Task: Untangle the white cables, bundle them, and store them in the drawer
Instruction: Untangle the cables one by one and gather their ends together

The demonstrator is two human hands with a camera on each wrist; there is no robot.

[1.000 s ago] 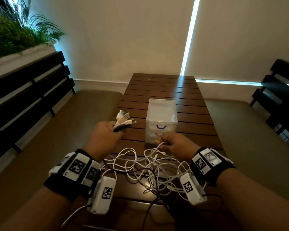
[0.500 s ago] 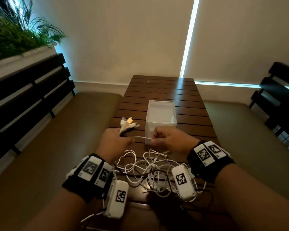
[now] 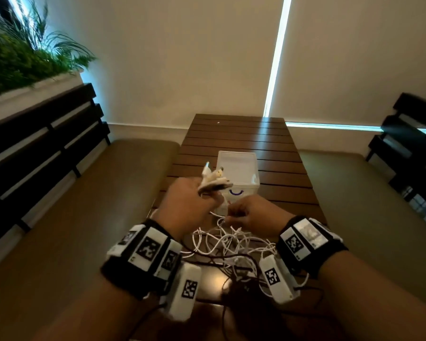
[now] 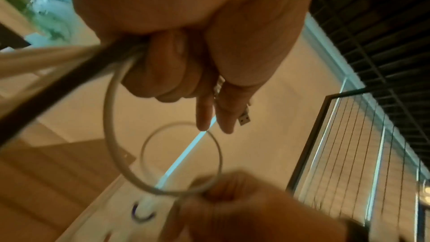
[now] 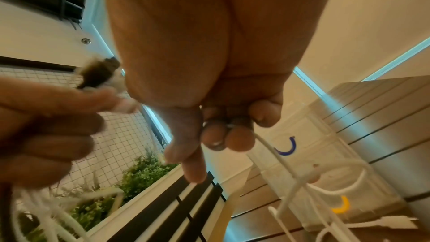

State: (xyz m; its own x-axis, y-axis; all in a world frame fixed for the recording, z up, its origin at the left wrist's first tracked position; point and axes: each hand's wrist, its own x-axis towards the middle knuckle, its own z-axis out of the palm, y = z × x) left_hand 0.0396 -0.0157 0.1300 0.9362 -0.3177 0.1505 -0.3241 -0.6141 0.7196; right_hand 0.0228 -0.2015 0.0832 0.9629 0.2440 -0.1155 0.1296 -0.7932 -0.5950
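A tangle of white cables [image 3: 228, 242] lies on the near end of the wooden table [image 3: 280, 153], mixed with dark cords. My left hand [image 3: 190, 205] is raised in front of the drawer unit and grips a bunch of white cable ends [image 3: 213, 179] with plugs sticking up; a USB plug [image 4: 244, 120] shows past its fingers. My right hand [image 3: 251, 215] pinches a single white cable [image 5: 267, 146] just right of the left hand. A thin loop [image 4: 181, 157] runs between both hands. The small translucent drawer unit [image 3: 240, 168] stands behind them, drawers closed.
Padded benches [image 3: 108, 217] flank the table on both sides. Dark slatted backrests [image 3: 40, 143] run along the left and the far right. A planter with green plants [image 3: 17, 60] sits above the left backrest. The table's far half [image 3: 239, 134] holds nothing.
My left hand has risen and shifted right with the cable ends, now in front of the drawer unit. The right hand has dropped slightly and drawn close to the left, still pinching a cable.
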